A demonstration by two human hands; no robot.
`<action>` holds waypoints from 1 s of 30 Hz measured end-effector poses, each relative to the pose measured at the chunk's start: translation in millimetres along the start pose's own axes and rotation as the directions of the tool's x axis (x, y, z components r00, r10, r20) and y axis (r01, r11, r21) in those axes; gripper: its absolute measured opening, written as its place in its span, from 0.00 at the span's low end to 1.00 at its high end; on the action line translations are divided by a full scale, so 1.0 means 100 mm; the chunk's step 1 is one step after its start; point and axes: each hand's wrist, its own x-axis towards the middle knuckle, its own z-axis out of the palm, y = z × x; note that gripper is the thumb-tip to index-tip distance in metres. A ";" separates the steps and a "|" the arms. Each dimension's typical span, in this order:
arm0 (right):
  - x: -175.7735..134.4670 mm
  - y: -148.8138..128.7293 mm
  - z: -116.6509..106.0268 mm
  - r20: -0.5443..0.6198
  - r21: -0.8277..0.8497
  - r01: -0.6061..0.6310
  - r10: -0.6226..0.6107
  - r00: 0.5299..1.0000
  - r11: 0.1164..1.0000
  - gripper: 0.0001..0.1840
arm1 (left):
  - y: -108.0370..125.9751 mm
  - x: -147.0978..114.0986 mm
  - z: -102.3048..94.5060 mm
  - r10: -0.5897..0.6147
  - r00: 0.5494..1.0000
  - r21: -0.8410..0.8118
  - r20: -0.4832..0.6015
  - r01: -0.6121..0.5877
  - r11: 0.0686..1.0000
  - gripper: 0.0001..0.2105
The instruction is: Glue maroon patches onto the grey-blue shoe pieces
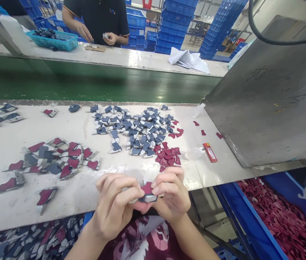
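Observation:
Close to the table's front edge, my left hand [119,200] and my right hand [172,193] are both closed on one small grey-and-blue plastic part [150,198]. A dark red inlay piece [147,187] lies on its upper face, with fingertips of both hands against it. My fingers hide much of the part. Just beyond my right hand is a pile of loose dark red inlay pieces [167,157]. Behind that spreads a heap of blue-and-grey parts [142,126]. To the left sits a group of similar parts, many with red faces [73,162].
A red packet [210,152] lies right of the pile, before a slanted metal panel [272,94]. Blue bins of red pieces [283,220] and of mixed parts [31,238] stand below. Across the green conveyor [101,79], a co-worker [101,21] handles a small part.

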 end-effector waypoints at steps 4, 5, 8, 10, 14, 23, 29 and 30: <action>-0.01 -0.01 0.04 -0.010 0.016 -0.025 0.025 1.000 1.000 0.07 | 0.01 -0.01 -0.01 -0.049 0.999 -0.020 -0.013 0.049 0.999 0.05; -0.02 -0.01 0.05 -0.010 0.019 -0.028 0.029 1.000 0.999 0.08 | 0.01 -0.02 -0.01 -0.066 0.998 -0.036 -0.012 0.066 0.997 0.05; -0.03 0.00 0.06 -0.021 0.022 -0.029 0.029 0.999 0.999 0.09 | -0.01 -0.07 0.00 -0.139 0.990 -0.143 0.007 0.139 0.980 0.01; -0.03 0.00 0.07 -0.030 0.024 -0.023 0.024 0.999 0.999 0.08 | -0.03 -0.12 0.02 -0.193 0.981 -0.280 -0.001 0.185 0.942 0.07; -0.01 0.01 0.06 -0.005 0.016 -0.005 0.006 1.000 1.000 0.09 | -0.07 -0.17 0.02 -0.244 0.965 -0.442 -0.095 0.179 0.879 0.24; -0.04 0.05 0.06 0.019 -0.005 0.050 -0.050 0.999 0.999 0.08 | -0.10 -0.13 -0.09 -0.027 1.000 -0.082 -0.001 0.027 0.996 0.09; -0.17 0.07 0.13 -0.142 -0.026 -0.035 0.031 0.989 0.999 0.11 | -0.14 -0.25 -0.13 0.022 0.999 -0.051 0.032 -0.021 0.998 0.12; -0.18 0.07 0.14 -0.175 -0.014 -0.055 0.052 0.983 0.998 0.10 | -0.15 -0.28 -0.15 0.032 0.999 -0.047 0.038 -0.030 0.998 0.12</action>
